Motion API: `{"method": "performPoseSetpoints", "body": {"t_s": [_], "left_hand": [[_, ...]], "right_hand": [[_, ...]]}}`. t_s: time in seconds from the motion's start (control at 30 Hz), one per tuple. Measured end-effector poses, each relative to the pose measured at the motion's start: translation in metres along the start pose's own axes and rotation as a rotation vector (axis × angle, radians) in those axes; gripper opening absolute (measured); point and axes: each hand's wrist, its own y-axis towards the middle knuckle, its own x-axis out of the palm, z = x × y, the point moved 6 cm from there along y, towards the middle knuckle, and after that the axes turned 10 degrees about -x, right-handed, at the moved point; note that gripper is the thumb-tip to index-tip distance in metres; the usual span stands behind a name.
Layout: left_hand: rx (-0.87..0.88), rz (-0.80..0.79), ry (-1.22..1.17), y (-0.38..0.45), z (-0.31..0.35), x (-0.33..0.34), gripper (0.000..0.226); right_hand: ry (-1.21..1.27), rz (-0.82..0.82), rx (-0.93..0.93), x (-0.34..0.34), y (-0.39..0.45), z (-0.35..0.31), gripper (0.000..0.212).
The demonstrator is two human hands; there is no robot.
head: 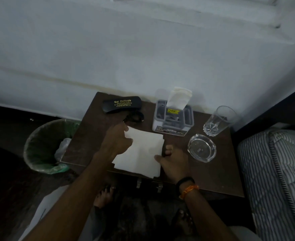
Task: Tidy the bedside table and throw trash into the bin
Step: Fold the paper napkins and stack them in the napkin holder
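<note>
While our left hand [116, 141] pinches the far left corner of the white tissue [140, 154] and our right hand [173, 163] grips its near right edge, the sheet lies flat on the dark bedside table [218, 173], overhanging the front edge. Bare wood stays open to the right, near the glass ashtray [201, 148]. Behind stand a tumbler [219, 121], tissue holder [172, 117] and spectacle case [122, 106]. Left of the table sits the lined bin [42, 145]; right, a striped mattress [279, 180].

small print on black case [122, 106] unreadable, eyeglasses [134, 117] dim and blurred, bin [38, 145] partly behind table [212, 171]
</note>
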Motion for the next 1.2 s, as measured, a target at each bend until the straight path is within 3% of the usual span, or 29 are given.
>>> {"method": "performPoseSetpoints", "body": {"t_s": [0.17, 0.37, 0.6, 0.7, 0.83, 0.97, 1.1, 1.2], "left_hand": [[-0.05, -0.04, 0.006, -0.01, -0.008, 0.004, 0.042], [-0.153, -0.02, 0.0, -0.009, -0.025, -0.007, 0.038], [-0.159, -0.185, 0.005, -0.004, -0.021, 0.008, 0.038], [-0.134, -0.216, -0.005, -0.003, -0.021, 0.008, 0.02], [-0.164, -0.328, -0.037, 0.005, -0.027, 0.011, 0.03], [-0.18, -0.358, -0.176, 0.011, -0.023, 0.015, 0.037], [-0.21, -0.316, -0.462, 0.011, -0.015, 0.011, 0.029], [-0.264, -0.392, -0.696, 0.004, -0.006, 0.015, 0.015]], "right_hand": [[0.004, 0.004, 0.033, 0.003, -0.005, 0.001, 0.031], [0.122, 0.044, 0.099, 0.017, -0.016, 0.012, 0.032], [0.281, 0.044, 0.127, 0.027, -0.008, 0.015, 0.021], [0.244, 0.05, 0.069, 0.031, -0.009, 0.007, 0.022], [0.343, 0.102, 0.028, 0.032, -0.006, 0.001, 0.029], [0.606, 0.119, 0.178, 0.027, 0.0, 0.015, 0.041], [1.009, -0.136, 0.388, 0.033, 0.001, 0.013, 0.036], [1.092, -0.219, 0.421, 0.03, 0.006, 0.011, 0.041]]}}
